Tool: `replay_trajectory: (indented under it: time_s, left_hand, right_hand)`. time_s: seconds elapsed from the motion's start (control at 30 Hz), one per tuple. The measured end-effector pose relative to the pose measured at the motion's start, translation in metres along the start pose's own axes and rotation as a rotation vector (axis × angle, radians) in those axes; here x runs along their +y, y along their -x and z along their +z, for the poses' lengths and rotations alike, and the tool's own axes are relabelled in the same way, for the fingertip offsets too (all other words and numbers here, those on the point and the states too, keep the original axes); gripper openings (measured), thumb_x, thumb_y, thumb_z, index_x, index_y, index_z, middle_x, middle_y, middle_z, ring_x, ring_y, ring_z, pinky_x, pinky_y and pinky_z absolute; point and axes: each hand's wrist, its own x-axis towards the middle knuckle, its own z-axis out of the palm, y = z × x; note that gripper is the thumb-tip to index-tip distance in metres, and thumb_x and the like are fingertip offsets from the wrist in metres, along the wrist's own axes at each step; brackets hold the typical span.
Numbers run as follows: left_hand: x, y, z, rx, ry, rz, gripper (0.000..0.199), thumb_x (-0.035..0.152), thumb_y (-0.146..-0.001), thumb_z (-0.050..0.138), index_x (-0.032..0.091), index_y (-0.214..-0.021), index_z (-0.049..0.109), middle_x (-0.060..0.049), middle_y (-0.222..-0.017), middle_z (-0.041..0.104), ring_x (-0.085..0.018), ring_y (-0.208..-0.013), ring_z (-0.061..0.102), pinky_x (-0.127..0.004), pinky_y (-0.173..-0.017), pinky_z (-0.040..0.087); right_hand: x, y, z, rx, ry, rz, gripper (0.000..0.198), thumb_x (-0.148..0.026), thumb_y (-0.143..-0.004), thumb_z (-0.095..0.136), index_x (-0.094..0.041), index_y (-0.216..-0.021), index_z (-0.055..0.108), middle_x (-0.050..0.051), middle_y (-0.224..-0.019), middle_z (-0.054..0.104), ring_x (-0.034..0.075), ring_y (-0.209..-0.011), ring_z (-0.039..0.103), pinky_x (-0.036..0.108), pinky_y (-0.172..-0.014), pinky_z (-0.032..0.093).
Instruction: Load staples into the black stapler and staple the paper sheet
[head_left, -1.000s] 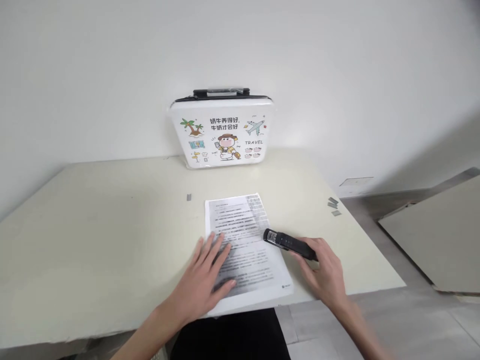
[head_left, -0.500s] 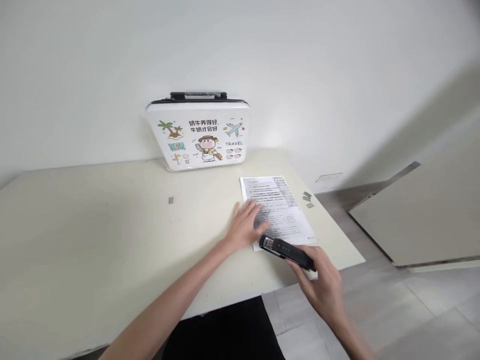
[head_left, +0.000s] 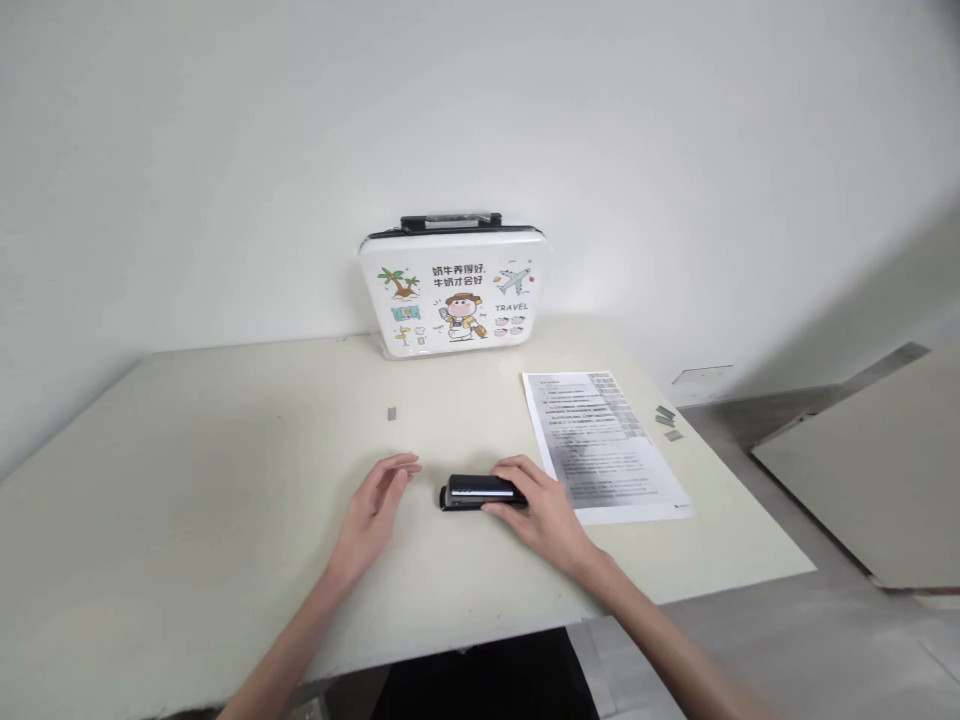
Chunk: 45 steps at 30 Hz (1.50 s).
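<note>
A black stapler (head_left: 481, 490) sits at the tabletop near the front, and my right hand (head_left: 546, 508) grips its right end between thumb and fingers. To the left of it, my left hand (head_left: 377, 512) holds nothing; its fingers are curved and apart, pointing toward the stapler without touching it. A printed sheet of paper (head_left: 600, 450) lies flat to the right, partly behind my right hand. One small strip of staples (head_left: 391, 413) rests on the table beyond my left hand. Several more staple strips (head_left: 665, 416) lie right of the paper.
A white case (head_left: 457, 300) with cartoon prints and a black handle stands upright against the wall at the back of the pale table (head_left: 225, 450). A pale panel (head_left: 877, 470) stands on the floor at the right, past the table's edge.
My right hand has brought the stapler left from over the paper's front edge onto the table. My left hand has lifted off the paper and moved left. The view has shifted left.
</note>
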Motion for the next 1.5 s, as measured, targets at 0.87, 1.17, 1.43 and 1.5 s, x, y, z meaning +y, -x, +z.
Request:
replay_trajectory:
  time_s: [0.87, 1.17, 1.43, 1.5]
  left_hand:
    - [-0.003, 0.072, -0.003, 0.418, -0.006, -0.108, 0.038, 0.05, -0.106, 0.053, 0.027, -0.136, 0.056, -0.01, -0.151, 0.055, -0.028, -0.144, 0.051, -0.051, -0.125, 0.039]
    - [0.01, 0.045, 0.008, 0.093, 0.559, -0.301, 0.054, 0.06, -0.11, 0.029, 0.022, -0.132, 0.061, -0.012, -0.146, 0.065, -0.031, -0.141, 0.058, -0.054, -0.121, 0.046]
    - [0.013, 0.015, 0.026, -0.062, 0.922, -0.557, 0.043, 0.046, -0.104, 0.034, 0.019, -0.113, 0.067, -0.014, -0.14, 0.07, -0.035, -0.139, 0.059, -0.059, -0.117, 0.048]
    - [0.014, 0.013, 0.027, -0.046, 0.956, -0.573, 0.038, 0.041, -0.104, 0.036, 0.02, -0.105, 0.067, -0.014, -0.136, 0.071, -0.032, -0.136, 0.062, -0.054, -0.115, 0.051]
  right_hand:
    - [-0.011, 0.009, 0.021, -0.055, -0.122, 0.176, 0.026, -0.042, -0.105, 0.057, -0.026, -0.124, 0.064, 0.01, -0.115, 0.072, 0.026, -0.103, 0.07, 0.042, -0.089, 0.06]
    - [-0.034, 0.019, 0.008, 0.11, 0.021, -0.231, 0.041, -0.008, -0.1, 0.055, -0.032, -0.132, 0.063, 0.008, -0.124, 0.076, 0.029, -0.12, 0.071, 0.052, -0.092, 0.061]
    - [-0.052, 0.012, -0.007, 0.115, 0.323, -0.546, 0.037, -0.006, -0.097, 0.067, -0.032, -0.123, 0.07, 0.003, -0.117, 0.081, 0.022, -0.116, 0.074, 0.041, -0.088, 0.055]
    - [-0.052, 0.011, -0.008, 0.119, 0.339, -0.551, 0.036, -0.007, -0.098, 0.066, -0.033, -0.122, 0.07, 0.002, -0.117, 0.082, 0.021, -0.115, 0.074, 0.04, -0.087, 0.055]
